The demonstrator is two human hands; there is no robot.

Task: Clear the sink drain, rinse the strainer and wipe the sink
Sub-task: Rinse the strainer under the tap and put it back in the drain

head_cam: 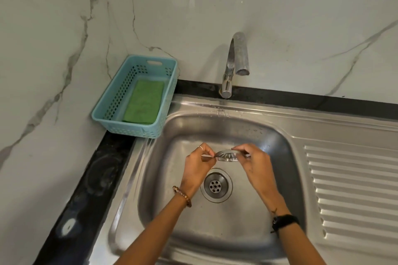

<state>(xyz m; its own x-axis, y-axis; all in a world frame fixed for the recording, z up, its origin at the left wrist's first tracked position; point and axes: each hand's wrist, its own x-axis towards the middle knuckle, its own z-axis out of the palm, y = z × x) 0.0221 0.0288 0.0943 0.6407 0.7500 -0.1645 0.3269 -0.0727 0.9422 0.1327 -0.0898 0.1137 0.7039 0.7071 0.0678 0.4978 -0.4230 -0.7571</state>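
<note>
I hold a round metal strainer (pixel 227 155) over the steel sink basin (pixel 269 142), just beyond the drain. My left hand (pixel 199 164) pinches its left rim and my right hand (pixel 253 162) pinches its right rim. The strainer is tilted, its slotted side facing me. The drain opening (pixel 216 185) lies uncovered below the hands, showing a small perforated centre. A green scrub pad (pixel 143 102) lies in a blue basket (pixel 103 112) at the sink's back left corner.
A chrome tap (pixel 235 60) rises behind the basin; no water runs from its spout. Ribbed drainboard (pixel 349 189) extends to the right. Black counter edge (pixel 86 189) runs along the left. Marble wall stands behind.
</note>
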